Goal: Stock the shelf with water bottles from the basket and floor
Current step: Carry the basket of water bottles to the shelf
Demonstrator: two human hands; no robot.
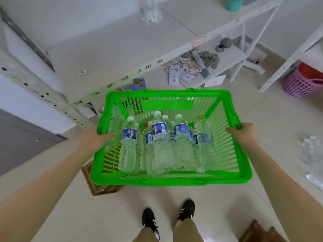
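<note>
I hold a green plastic basket (pixel 167 179) in front of me, above the floor. My left hand (pixel 95 137) grips its left rim and my right hand (pixel 242 134) grips its right rim. Several clear water bottles (pixel 160 145) with white caps and blue labels stand upright inside it. The white metal shelf (pixel 122 55) with numbered tags along its front edge lies just beyond the basket, its top board mostly bare. More clear bottles (pixel 312 152) lie on the floor at the right edge.
A wooden crate (pixel 97 186) sits on the floor under the basket's left corner, another wooden piece (pixel 258 233) at bottom right. A pink basket (pixel 300 84) stands under the right shelf unit. Packets and small items (pixel 188 69) litter the lower shelf. My feet (pixel 167 217) stand on pale tiles.
</note>
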